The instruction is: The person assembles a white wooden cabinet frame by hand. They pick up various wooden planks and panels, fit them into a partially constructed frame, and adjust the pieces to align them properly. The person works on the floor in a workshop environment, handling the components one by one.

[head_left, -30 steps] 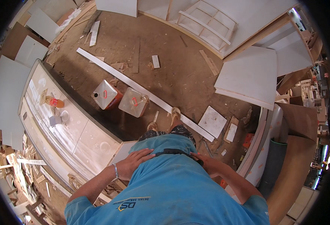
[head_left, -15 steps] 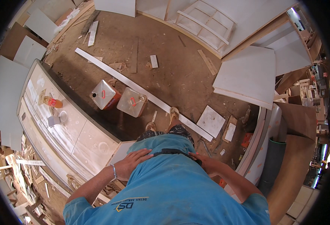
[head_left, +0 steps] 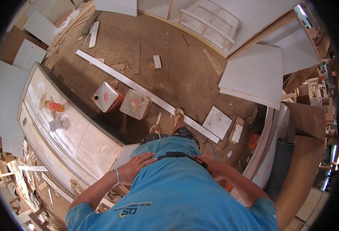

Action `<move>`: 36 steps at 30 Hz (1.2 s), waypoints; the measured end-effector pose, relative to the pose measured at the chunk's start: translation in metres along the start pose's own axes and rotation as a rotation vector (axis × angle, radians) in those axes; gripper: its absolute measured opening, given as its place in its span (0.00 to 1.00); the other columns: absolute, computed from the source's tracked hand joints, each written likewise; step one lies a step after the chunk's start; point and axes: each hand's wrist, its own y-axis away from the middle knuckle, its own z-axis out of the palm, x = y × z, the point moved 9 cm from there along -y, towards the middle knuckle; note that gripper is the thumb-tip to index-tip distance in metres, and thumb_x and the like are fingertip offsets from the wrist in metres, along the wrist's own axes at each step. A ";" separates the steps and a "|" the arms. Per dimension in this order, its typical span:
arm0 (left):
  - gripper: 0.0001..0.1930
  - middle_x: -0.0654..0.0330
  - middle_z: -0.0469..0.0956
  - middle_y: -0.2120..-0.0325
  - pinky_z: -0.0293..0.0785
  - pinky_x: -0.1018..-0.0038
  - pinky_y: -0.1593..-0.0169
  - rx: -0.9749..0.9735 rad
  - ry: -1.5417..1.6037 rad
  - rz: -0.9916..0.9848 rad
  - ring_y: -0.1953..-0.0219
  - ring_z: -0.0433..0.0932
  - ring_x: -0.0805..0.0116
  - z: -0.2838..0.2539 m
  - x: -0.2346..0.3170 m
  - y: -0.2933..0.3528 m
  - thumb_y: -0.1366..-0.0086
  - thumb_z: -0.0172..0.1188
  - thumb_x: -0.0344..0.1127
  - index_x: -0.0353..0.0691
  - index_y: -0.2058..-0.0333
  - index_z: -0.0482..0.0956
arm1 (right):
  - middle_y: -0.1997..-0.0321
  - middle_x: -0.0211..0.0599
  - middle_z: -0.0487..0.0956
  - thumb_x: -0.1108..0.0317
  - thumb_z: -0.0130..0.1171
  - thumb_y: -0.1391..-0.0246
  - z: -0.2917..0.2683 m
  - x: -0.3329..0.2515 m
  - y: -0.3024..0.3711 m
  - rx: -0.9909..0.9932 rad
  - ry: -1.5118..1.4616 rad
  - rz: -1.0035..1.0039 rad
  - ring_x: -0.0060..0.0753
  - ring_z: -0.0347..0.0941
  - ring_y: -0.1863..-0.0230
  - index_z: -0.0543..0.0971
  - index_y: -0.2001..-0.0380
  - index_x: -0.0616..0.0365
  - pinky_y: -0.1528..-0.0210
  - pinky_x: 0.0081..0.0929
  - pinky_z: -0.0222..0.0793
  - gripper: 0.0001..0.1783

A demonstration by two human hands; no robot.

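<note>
My left hand (head_left: pixel 135 166) rests flat on the left side of my waist, fingers stretched out over the blue shirt (head_left: pixel 169 184). A bracelet circles that wrist. On the other side my right hand (head_left: pixel 215 168) lies against my hip, beside a black belt (head_left: pixel 175 155) that crosses my front. Its fingertips point inward and are partly hidden by the shirt and belt. Neither hand holds anything. Ahead of my feet, two square metal cans (head_left: pixel 136 104) with red handles stand on the dirt floor, near a long white strip of board (head_left: pixel 131 81).
A light workbench (head_left: pixel 80 134) at left carries a bottle of orange liquid (head_left: pixel 56 106). White panels (head_left: pixel 252 75) and a pale frame (head_left: pixel 210 25) stand at far right. A white square board (head_left: pixel 217 123) lies by my feet. Dark rolled sheeting (head_left: pixel 280 165) stands at right.
The view has shifted very slightly. Both hands stay at my waist and the things around me have not moved.
</note>
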 end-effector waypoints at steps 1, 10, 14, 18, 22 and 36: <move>0.55 0.47 0.45 0.29 0.46 0.50 0.28 0.000 -0.003 -0.001 0.27 0.46 0.48 0.000 0.000 0.000 0.47 0.71 0.55 0.50 0.29 0.44 | 0.25 0.54 0.52 0.54 0.69 0.52 -0.002 -0.003 0.000 -0.003 0.009 -0.005 0.54 0.59 0.30 0.49 0.27 0.52 0.29 0.39 0.57 0.55; 0.50 0.48 0.46 0.29 0.47 0.52 0.28 -0.003 -0.009 -0.014 0.27 0.46 0.48 -0.004 0.001 -0.001 0.41 0.68 0.53 0.50 0.29 0.45 | 0.21 0.39 0.43 0.49 0.63 0.46 0.002 0.001 0.000 -0.023 0.040 -0.008 0.55 0.49 0.25 0.56 0.28 0.47 0.26 0.39 0.52 0.47; 0.49 0.48 0.46 0.29 0.47 0.52 0.28 0.002 -0.001 -0.009 0.27 0.46 0.48 -0.005 0.001 0.000 0.41 0.67 0.52 0.50 0.29 0.45 | 0.21 0.39 0.43 0.48 0.63 0.45 0.004 0.007 -0.001 -0.030 -0.001 0.041 0.56 0.48 0.25 0.55 0.28 0.47 0.26 0.41 0.53 0.46; 0.49 0.48 0.46 0.29 0.46 0.52 0.28 -0.006 0.001 -0.018 0.27 0.46 0.48 -0.005 0.000 0.001 0.41 0.67 0.52 0.49 0.29 0.45 | 0.21 0.39 0.43 0.48 0.63 0.46 -0.002 -0.003 -0.002 -0.050 0.022 0.034 0.56 0.48 0.25 0.54 0.27 0.45 0.26 0.42 0.53 0.47; 0.49 0.48 0.46 0.29 0.47 0.52 0.28 0.005 0.011 -0.011 0.27 0.46 0.48 -0.007 0.001 0.001 0.41 0.67 0.51 0.49 0.29 0.45 | 0.21 0.38 0.42 0.48 0.64 0.47 -0.005 -0.008 -0.001 -0.055 0.061 0.037 0.55 0.49 0.25 0.54 0.27 0.45 0.27 0.43 0.54 0.48; 0.50 0.47 0.47 0.29 0.47 0.51 0.28 0.019 0.032 0.000 0.27 0.46 0.47 -0.012 -0.002 0.003 0.42 0.69 0.52 0.49 0.29 0.46 | 0.21 0.39 0.42 0.49 0.63 0.46 -0.007 -0.009 -0.005 -0.034 0.060 0.005 0.57 0.49 0.25 0.51 0.27 0.47 0.26 0.42 0.54 0.49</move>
